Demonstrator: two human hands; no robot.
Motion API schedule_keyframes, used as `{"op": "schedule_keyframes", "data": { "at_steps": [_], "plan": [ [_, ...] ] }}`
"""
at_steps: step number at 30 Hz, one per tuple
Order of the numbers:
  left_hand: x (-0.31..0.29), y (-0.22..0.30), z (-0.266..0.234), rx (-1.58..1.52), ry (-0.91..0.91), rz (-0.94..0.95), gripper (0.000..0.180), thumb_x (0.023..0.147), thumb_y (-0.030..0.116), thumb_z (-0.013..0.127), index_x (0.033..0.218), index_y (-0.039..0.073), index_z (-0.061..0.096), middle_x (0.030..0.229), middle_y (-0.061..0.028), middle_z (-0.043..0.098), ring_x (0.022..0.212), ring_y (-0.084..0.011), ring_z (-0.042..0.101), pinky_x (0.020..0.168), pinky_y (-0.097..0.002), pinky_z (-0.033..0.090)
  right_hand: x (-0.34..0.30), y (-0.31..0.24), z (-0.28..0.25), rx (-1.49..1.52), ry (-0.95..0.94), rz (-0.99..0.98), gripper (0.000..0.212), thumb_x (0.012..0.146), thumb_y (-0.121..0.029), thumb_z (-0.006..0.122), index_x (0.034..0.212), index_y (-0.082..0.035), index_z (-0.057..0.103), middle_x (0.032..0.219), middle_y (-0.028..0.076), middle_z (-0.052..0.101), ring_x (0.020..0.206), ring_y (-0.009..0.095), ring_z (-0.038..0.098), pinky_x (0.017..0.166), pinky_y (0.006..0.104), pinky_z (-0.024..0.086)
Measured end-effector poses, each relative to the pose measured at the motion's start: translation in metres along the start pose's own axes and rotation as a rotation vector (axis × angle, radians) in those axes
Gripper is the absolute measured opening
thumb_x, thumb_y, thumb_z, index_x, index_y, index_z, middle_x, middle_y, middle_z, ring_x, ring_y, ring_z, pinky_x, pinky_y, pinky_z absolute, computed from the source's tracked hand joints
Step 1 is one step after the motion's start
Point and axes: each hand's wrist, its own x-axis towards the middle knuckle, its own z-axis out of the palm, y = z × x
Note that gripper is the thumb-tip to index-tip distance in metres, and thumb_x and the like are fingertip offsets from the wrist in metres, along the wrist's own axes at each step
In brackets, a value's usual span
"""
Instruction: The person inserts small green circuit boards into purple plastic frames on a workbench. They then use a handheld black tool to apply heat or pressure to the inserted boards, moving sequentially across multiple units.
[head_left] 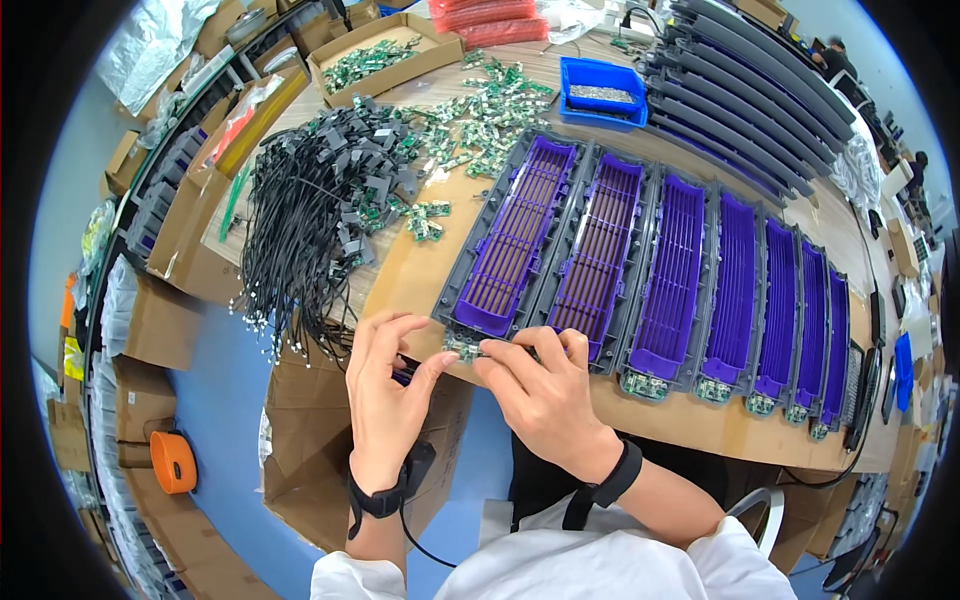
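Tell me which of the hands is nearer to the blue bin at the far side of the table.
Right. The right hand lies almost straight below the blue bin in the picture, at the near table edge. The left hand is farther to the left, so slightly more distant.

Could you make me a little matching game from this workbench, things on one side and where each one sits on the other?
Things:
1. blue bin
2. bundle of black cables
3. small green circuit board
4. orange tape roll

Places:
A. down by the cardboard boxes, left of and below the bench
B. at the near end of the leftmost purple tray, between the fingertips of the left hand and right hand
C. at the far side of the bench, beyond the purple trays
D. spread on the left part of the bench

Pairs: 1-C, 2-D, 3-B, 4-A
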Motion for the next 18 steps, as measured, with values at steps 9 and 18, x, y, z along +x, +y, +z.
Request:
{"op": "schedule_keyframes", "data": {
  "at_steps": [9,18],
  "plan": [
    [0.024,-0.029,0.001,0.146,-0.160,0.386,0.028,0.066,0.005,0.077,0.093,0.009,0.073,0.128,-0.0035,0.061,0.127,-0.0347,0.045,0.102,-0.0438,0.041,0.003,-0.004,0.010,-0.147,-0.070,0.014,0.021,0.070,-0.009,0.067,0.090,-0.004,0.069,0.101,0.002,0.065,0.091,0.019,0.055,0.076,0.0377,0.033],
    [0.033,-0.037,0.002,0.123,-0.145,0.472,0.019,0.069,0.007,0.078,0.087,0.009,0.073,0.124,-0.0028,0.062,0.123,-0.0341,0.049,0.095,-0.0426,0.048,0.001,0.001,0.017,-0.097,-0.051,0.011,0.023,0.071,-0.008,0.065,0.093,-0.001,0.068,0.098,0.004,0.063,0.092,0.020,0.055,0.076,0.0374,0.033]
  ]
}}
